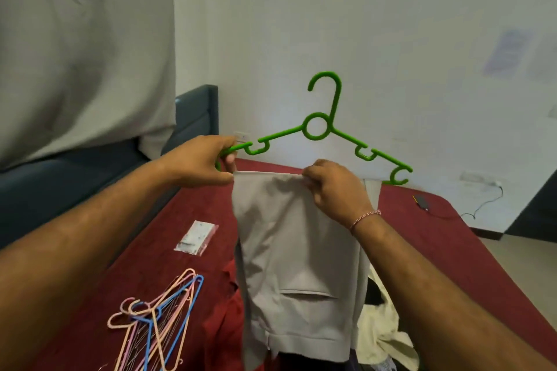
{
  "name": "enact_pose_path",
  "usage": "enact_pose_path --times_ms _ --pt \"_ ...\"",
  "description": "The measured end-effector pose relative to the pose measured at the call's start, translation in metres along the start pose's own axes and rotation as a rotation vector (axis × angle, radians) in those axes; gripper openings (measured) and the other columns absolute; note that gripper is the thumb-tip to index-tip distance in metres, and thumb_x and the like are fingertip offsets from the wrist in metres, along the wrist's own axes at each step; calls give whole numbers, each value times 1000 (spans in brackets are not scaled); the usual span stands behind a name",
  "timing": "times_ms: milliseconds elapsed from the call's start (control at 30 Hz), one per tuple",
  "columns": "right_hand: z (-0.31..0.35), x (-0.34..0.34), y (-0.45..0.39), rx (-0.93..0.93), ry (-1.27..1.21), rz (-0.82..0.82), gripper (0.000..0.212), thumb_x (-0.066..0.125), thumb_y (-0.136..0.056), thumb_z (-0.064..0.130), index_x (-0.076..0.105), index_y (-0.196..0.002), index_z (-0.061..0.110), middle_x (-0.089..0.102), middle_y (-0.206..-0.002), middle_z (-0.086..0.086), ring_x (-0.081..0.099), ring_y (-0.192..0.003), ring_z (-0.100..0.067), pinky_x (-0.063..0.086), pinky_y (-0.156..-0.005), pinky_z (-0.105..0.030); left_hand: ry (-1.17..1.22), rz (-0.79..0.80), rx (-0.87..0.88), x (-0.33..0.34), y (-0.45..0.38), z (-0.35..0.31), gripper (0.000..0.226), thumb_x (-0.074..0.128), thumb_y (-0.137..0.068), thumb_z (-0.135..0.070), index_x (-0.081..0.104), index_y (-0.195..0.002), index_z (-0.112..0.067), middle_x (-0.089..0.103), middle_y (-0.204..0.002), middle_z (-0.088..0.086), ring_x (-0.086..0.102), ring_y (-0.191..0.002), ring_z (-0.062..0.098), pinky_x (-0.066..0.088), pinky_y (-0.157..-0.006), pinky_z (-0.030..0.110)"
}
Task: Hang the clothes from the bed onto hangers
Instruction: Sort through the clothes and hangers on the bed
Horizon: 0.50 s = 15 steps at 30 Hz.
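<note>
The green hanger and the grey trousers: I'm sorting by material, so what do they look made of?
Green hanger: probably moulded plastic, with a uniform bright colour and rounded notches.
Grey trousers: woven fabric with a matte finish, soft folds and a stitched pocket slit; the fibre can't be told.

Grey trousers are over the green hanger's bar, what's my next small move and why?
Probably slide the folded grey trousers rightward with the right hand: they sit bunched toward the left hand on the green plastic hanger, off-centre.

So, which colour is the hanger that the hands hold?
Bright green hanger, best seen in the head view.
</note>
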State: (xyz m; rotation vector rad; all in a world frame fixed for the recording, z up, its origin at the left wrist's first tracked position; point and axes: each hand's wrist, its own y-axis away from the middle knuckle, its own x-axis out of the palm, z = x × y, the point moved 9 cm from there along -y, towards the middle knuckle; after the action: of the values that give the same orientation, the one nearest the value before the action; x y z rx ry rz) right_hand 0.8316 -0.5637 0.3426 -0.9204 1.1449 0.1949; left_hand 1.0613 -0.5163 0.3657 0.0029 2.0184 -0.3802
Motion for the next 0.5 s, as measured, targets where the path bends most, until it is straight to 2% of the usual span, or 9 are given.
enact_pose_path --times_ms 67,167,300,400,500 --pt "18 -4 -7 -64 -13 -20 6 68 -89 15 72 -90 19 64 -87 2 63 -84 -27 51 -66 -38 60 63 -13 -3 3 -1 31 83 -81 -13 53 -87 -10 78 -88 -12 73 -76 4 58 -70 33" --pt "47 -8 -14 -177 26 -44 8 69 -90 20 74 -94 23 67 -89 4 64 -84 -23 52 -66 -37 79 93 -24 -1 5 -1 46 92 -75 -26 49 -86 -16 78 -99 -18 74 -92 15 60 -79 42" --pt "48 -5 -16 -155 48 -11 10 63 -96 29 71 -101 29 67 -97 7 64 -88 -20 50 -65 -33 -55 -22 -5 -5 7 -5 43 90 -77 -25 47 -79 -24 74 -80 -12 67 -74 7 56 -68 36" --pt "16 -1 -12 -78 20 97 9 62 -98 33 66 -98 25 69 -99 4 64 -91 -22 48 -68 -33 -105 -104 6 -8 9 -2 43 88 -78 -24 45 -77 -26 73 -78 -13 64 -70 2 49 -63 29" --pt "-31 -2 3 -7 72 199 9 60 -100 31 65 -98 23 71 -99 3 66 -91 -22 51 -71 -35 -161 -125 -8 -16 13 9 41 88 -78 -26 47 -77 -23 70 -77 -13 62 -70 2 48 -62 30"
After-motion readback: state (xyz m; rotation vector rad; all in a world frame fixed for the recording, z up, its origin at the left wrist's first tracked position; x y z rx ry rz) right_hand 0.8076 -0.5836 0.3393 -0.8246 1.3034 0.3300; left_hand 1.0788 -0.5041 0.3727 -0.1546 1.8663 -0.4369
